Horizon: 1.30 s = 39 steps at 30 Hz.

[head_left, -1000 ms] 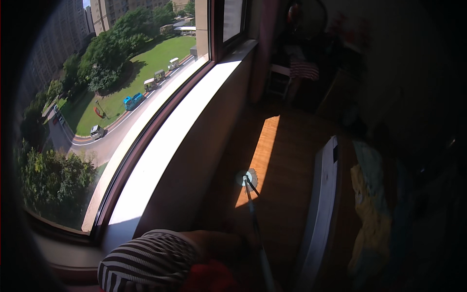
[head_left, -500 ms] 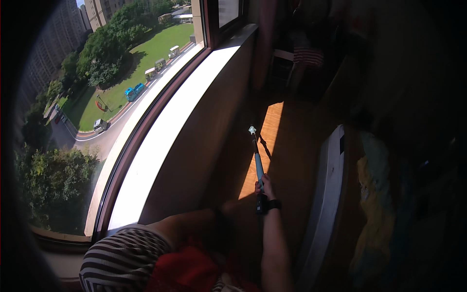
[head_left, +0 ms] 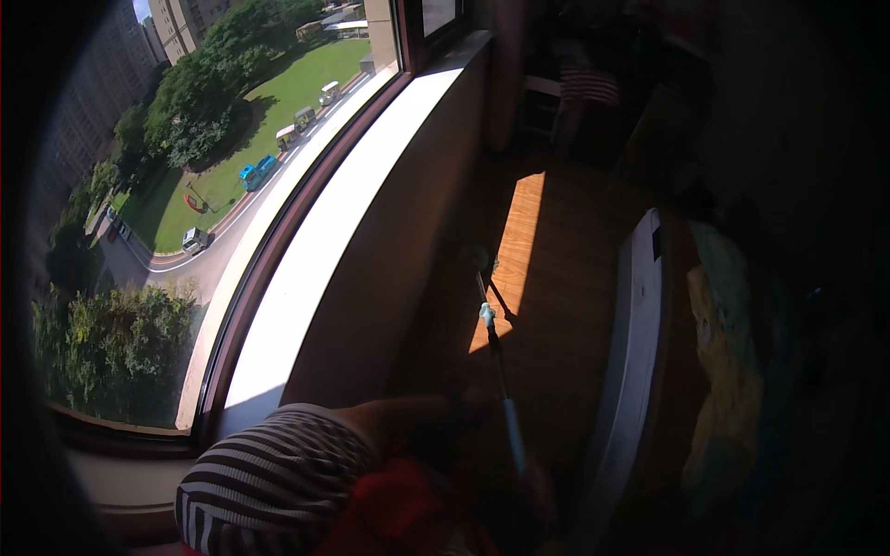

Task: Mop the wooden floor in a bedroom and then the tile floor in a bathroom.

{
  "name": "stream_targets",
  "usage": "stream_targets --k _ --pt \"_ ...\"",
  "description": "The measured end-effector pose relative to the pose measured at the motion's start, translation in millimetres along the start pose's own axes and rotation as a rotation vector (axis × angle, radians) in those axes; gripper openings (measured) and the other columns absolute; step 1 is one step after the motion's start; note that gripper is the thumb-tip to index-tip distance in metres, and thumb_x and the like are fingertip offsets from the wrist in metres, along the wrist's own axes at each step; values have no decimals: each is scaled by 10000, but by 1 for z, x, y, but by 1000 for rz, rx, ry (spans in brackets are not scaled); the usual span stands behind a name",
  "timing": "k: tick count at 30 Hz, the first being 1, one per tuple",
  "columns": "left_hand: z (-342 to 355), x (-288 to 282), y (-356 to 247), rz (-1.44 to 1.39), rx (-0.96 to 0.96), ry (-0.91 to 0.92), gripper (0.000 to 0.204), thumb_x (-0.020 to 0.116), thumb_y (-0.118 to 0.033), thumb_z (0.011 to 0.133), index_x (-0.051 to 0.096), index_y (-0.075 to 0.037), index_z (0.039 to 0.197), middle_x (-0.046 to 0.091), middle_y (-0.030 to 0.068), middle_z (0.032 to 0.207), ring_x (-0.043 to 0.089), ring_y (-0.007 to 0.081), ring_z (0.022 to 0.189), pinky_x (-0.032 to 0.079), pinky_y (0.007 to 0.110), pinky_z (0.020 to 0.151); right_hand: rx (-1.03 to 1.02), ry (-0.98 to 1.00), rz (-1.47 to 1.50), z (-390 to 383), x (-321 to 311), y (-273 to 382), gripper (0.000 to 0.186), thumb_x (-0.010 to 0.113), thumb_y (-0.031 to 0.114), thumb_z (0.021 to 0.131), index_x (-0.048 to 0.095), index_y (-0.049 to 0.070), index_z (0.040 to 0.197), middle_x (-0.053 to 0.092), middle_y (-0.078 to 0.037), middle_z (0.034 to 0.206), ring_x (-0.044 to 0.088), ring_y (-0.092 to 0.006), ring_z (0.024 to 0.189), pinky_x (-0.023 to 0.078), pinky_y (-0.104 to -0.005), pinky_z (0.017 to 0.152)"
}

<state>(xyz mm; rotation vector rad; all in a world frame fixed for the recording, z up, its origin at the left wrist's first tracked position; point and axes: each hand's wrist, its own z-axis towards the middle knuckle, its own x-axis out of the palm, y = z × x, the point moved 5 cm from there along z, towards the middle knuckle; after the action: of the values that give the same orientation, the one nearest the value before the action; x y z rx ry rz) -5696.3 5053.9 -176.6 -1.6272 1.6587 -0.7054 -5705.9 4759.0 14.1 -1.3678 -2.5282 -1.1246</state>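
Note:
A long thin pole [head_left: 502, 366] with light blue sections and a dark middle runs up from the lower right of centre. A pale blue joint [head_left: 487, 313] sits partway along it. Beyond that a thin rod leads to a faint, roundish end [head_left: 475, 257], too dim to name. My right hand [head_left: 538, 484], in deep shadow, is closed around the pole's light blue lower part. From the striped sleeve my left forearm reaches across toward the pole. My left hand [head_left: 477, 400] is close beside the shaft; darkness hides its fingers, so touching or apart cannot be told.
At the left a curved white sill [head_left: 320, 250] lies under a large window, with trees and a road outside. A sunlit strip [head_left: 521, 246] crosses the wooden floor. A pale long-edged board [head_left: 633, 343] stands at the right, beside yellow and teal cloth [head_left: 714, 361].
My right hand has drawn the pole back toward me, lower in view. More of the shaft now shows beyond the pale blue joint. My left hand has come forward beside the pole.

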Motion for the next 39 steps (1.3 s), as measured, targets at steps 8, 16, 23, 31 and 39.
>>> stream_targets --k 8,16,23,31,39 --pt "-44 7 -34 251 119 124 283 560 -302 881 624 -64 1019 642 105 957 619 237 848 506 378 749 56 -242 5 -245 -33 -141 599 545 264 925 281 148 1450 544 -15 684 461 -89 488 368 -213 423" --pt "-29 -19 -40 363 191 122 263 594 -311 839 634 -82 961 644 89 901 619 234 808 500 379 712 57 -256 114 -206 -8 -48 527 509 220 945 326 124 1430 517 -8 636 442 -80 461 358 -224 401" --pt "9 -98 -53 469 322 44 247 624 -319 803 642 -97 911 645 74 851 618 231 773 495 380 680 -71 -191 80 4 47 97 424 466 219 955 404 141 1367 539 -16 722 435 -79 483 361 -217 399" --pt "38 -179 -51 673 518 -104 232 658 -328 762 651 -115 853 647 57 795 618 228 732 490 382 643 8 -113 286 211 91 273 391 450 250 963 374 307 1343 523 -87 749 459 -120 512 350 -215 402" --pt "36 -201 -160 430 273 -273 253 611 -264 794 648 -46 918 653 178 871 633 315 815 515 396 710 -52 -133 70 285 93 352 371 489 335 949 396 284 1304 495 -60 707 427 -95 476 319 -208 374"
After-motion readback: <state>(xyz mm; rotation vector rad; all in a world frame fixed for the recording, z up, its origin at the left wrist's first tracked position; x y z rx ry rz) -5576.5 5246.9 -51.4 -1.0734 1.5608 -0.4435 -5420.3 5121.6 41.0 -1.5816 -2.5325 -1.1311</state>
